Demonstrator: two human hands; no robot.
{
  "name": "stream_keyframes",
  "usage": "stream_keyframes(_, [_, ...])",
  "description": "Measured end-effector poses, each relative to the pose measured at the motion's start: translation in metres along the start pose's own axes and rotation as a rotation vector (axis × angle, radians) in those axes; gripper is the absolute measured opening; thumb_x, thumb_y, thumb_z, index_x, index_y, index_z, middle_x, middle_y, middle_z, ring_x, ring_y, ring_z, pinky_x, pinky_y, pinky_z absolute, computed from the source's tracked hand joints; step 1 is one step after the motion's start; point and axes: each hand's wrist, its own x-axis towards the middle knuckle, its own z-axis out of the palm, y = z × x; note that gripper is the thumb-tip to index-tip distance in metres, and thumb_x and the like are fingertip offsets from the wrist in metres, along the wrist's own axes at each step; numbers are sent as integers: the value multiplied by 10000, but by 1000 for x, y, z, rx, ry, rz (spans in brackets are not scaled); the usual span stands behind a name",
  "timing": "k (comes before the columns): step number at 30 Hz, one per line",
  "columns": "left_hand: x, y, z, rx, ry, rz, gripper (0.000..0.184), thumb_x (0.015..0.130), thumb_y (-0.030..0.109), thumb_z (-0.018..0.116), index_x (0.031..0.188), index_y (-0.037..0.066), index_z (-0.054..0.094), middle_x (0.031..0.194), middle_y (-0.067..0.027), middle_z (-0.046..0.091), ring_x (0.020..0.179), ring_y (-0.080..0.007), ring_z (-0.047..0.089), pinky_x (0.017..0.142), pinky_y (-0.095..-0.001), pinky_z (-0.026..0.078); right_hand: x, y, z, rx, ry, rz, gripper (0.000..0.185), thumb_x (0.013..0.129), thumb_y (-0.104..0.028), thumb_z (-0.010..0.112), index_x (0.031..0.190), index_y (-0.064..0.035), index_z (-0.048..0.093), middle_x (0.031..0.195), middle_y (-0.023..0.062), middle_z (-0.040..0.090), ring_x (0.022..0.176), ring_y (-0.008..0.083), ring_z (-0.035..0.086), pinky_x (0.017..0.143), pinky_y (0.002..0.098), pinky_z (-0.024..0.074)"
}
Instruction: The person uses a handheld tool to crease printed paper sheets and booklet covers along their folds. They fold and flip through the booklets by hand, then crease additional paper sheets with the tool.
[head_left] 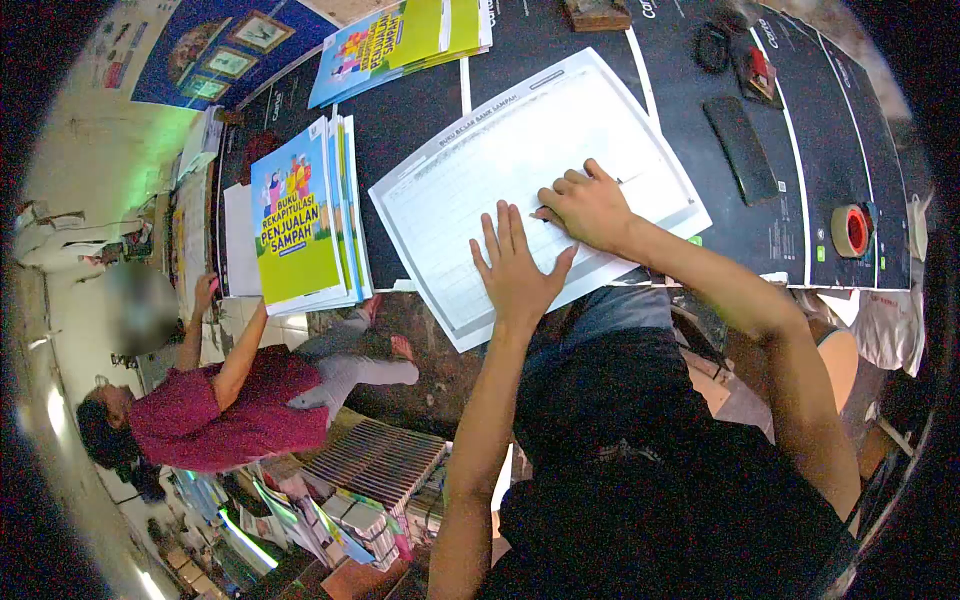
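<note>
A large white printed sheet [430, 215], headed "Buku Besar Bank Sampah", lies tilted on the black tabletop, its lower corner past the front edge. It may be the top of several layers. My left hand [518, 270] rests flat on the lower part of the sheet, fingers spread. Beside it, my right hand [592, 208] presses on the sheet with curled fingers. A small dark bit shows by its fingertips; what it holds, if anything, is hidden. To the left stands a stack of blue and green booklets [295, 220], near the table's edge.
Another booklet stack [375, 50] lies at the back left. On the right are a black phone [740, 150], a roll of tape [851, 231] and a small red object [762, 75]. A wooden block [597, 13] sits at the back. A person in a maroon shirt [235, 410] works at the left.
</note>
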Motion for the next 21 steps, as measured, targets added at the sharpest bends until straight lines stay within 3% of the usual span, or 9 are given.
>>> stream_keyframes(5, [0,0,-1,6,-27,-11,1062,822,681,660,1543,-16,310,1637,-157,287,1519,-392,219,1186,-630,157,1,-4,-3,28,-37,56,304,955,-426,587,983,-140,688,884,63,717,927,236,684,872,469,445])
stream_keyframes(7, [13,-22,2,94,50,-30,1151,781,704,669,1569,-23,252,1651,-167,252,1538,-367,175,1212,-606,75,30,-4,-4,47,62,-44,264,947,-386,609,908,-132,669,812,66,685,855,270,667,832,460,443])
stream_keyframes(8, [18,-30,-12,-59,-9,-145,1186,781,716,655,1586,-19,189,1652,-186,237,1542,-372,157,1215,-613,51,47,-9,6,105,-34,-22,249,937,-361,620,904,-121,680,820,102,685,857,307,663,836,512,442])
stream_keyframes(10, [22,-37,1,-17,114,-153,1198,773,726,626,1600,5,148,1666,-195,185,1548,-373,135,1208,-640,42,64,-2,9,149,-110,-44,255,949,-341,604,926,-105,696,881,131,695,895,334,653,877,564,416])
stream_keyframes(12, [16,-11,7,-92,-30,-188,1184,777,719,619,1598,4,154,1676,-190,146,1552,-356,124,1216,-626,48,47,19,21,118,-84,-46,287,979,-345,572,963,-92,706,935,145,701,949,351,641,942,591,380])
stream_keyframes(13, [17,-11,2,-95,19,-139,1165,776,733,610,1583,-5,208,1665,-185,190,1548,-349,144,1221,-613,63,44,21,19,75,-62,-50,304,994,-347,556,982,-85,711,962,152,704,976,359,636,975,605,362])
stream_keyframes(14, [13,2,22,-123,45,-106,1153,776,737,610,1571,-11,238,1658,-184,210,1546,-349,151,1222,-609,69,21,41,25,-74,9,-55,308,999,-345,547,988,-81,707,941,148,704,952,362,642,959,612,372])
stream_keyframes(19, [15,21,59,-159,-14,13,1133,788,740,606,1548,-33,282,1653,-172,231,1547,-346,143,1229,-595,48,-17,59,21,11,-15,-18,326,1011,-376,518,916,-78,609,890,169,708,880,383,660,790,566,414])
stream_keyframes(21, [5,16,43,-125,-64,14,1165,775,760,613,1550,-39,269,1656,-187,210,1549,-350,131,1227,-601,54,-19,36,9,27,-26,32,361,1025,-401,485,952,-68,606,875,189,703,870,402,665,806,593,418])
